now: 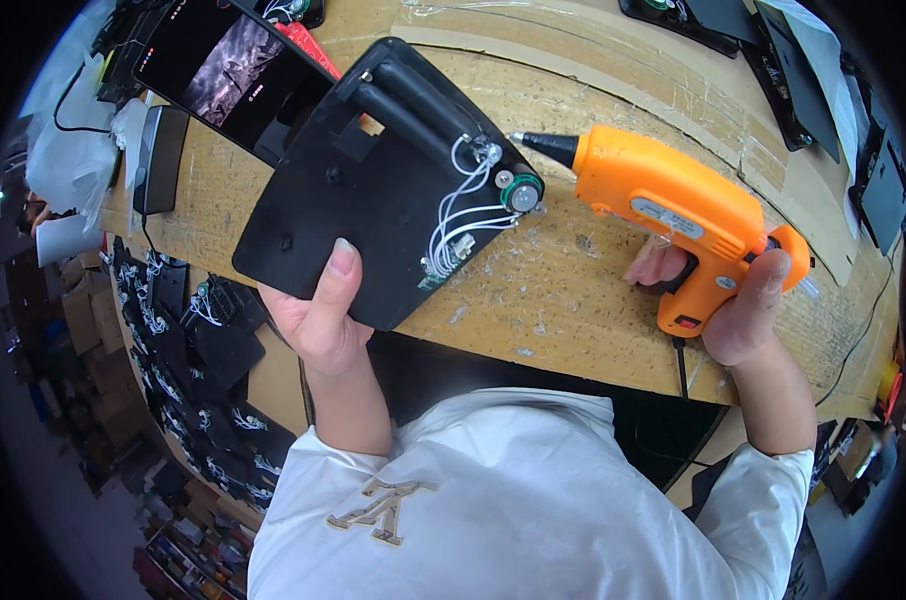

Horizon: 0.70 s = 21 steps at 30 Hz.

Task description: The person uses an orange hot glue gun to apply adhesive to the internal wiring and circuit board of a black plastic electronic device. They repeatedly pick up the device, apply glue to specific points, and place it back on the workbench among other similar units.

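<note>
My left hand [328, 305] grips the lower edge of a black plastic panel [343, 215], its thumb on the top face. White wires [453, 215] run along the panel's right side to a small green circuit board [433, 275]. A round part with a green ring [522, 195] sits at the right corner, near a clear glue blob. My right hand [743, 310] is wrapped round the handle of an orange glue gun [673, 195]. The gun's black nozzle points left, its tip close beside the panel's right corner; whether they touch I cannot tell.
Behind the panel, a dark screen [233, 75] leans at the back left beside a black box [161, 160]. More black panels lie at the far right [798, 85]. Several wired black parts [213, 400] are piled at left below the table. The gun's cord [682, 370] hangs over the table's front edge.
</note>
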### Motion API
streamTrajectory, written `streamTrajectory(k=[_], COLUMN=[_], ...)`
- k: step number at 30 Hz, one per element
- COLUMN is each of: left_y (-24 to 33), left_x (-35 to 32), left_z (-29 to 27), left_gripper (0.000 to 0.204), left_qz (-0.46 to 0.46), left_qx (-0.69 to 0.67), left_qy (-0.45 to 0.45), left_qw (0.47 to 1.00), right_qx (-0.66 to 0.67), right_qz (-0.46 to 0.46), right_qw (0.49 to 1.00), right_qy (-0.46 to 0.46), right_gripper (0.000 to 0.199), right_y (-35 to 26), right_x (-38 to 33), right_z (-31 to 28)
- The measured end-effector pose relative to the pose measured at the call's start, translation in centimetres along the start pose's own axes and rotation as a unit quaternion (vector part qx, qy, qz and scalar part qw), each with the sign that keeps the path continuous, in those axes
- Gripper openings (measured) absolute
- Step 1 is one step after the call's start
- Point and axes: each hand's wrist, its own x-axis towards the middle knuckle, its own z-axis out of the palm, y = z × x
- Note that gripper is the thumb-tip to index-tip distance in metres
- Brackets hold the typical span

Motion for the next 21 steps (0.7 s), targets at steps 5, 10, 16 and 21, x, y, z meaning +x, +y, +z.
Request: streamTrajectory(k=[5,10,16,21], left_y=[-0.17,-0.09,0.04,0.07], left_x=[-0.13,0.05,0.03,-0.02], left_z=[-0.30,-0.18,0.13,-0.13], left_gripper=[0.040,0.041,0.041,0.041], left_qz=[0.009,0.002,0.004,-0.012], left_qx=[0.010,-0.008,-0.001,0.004], left_qy=[0.004,-0.011,0.010,0.016], left_qw=[1.000,1.000,1.000,1.000], right_qx=[-0.011,-0.034,-0.069,-0.108], right_qz=[0.018,0.011,0.002,-0.009], right_qw=[1.000,0.999,0.997,0.994], right_qy=[0.018,0.022,0.017,0.023], right_gripper=[0.075,0.073,0.074,0.074], right_y=[-0.37,-0.51,-0.59,-0.70], right_x=[-0.13,-0.11,0.25,0.38], right_z=[0.42,0.50,0.65,0.86])
